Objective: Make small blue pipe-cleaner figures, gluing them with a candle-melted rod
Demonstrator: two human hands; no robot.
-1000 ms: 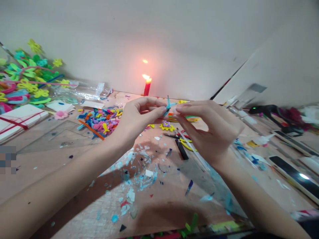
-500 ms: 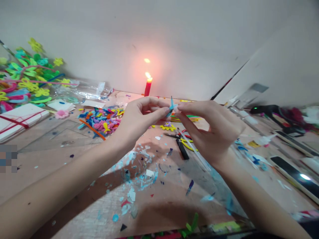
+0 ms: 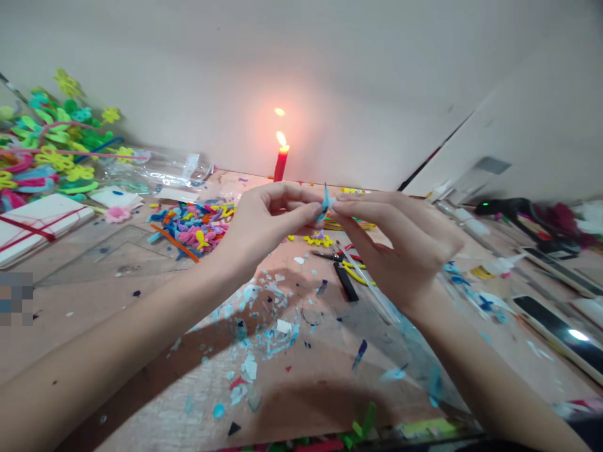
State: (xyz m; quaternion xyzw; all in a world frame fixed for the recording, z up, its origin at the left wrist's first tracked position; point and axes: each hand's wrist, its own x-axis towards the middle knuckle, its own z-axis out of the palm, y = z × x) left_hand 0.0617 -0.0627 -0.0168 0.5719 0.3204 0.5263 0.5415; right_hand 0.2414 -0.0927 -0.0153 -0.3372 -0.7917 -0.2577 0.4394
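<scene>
Between my fingertips is a small light-blue piece with a thin pointed tip [image 3: 326, 198]; its exact kind is too small to make out. My left hand [image 3: 271, 220] pinches it from the left with thumb and fingers closed. From the right, the thumb and forefinger of my right hand [image 3: 400, 235] meet at its pale end. Both hands are raised above the table, in front of a lit red candle [image 3: 281, 164]. Below my right hand lie pliers with red and yellow handles [image 3: 351, 267] and a clear thin stick [image 3: 365, 279].
Bent pipe-cleaner pieces [image 3: 188, 232] are heaped left of my hands, with pipe-cleaner flowers [image 3: 56, 125] farther left. A white box [image 3: 42, 229] lies at the left. Blue and white scraps [image 3: 264, 326] litter the table. A phone with a lit lamp [image 3: 558, 333] and a black glue gun [image 3: 522, 216] lie right.
The fingers of my right hand have shifted slightly and straightened a little around the blue piece. My left hand has hardly moved.
</scene>
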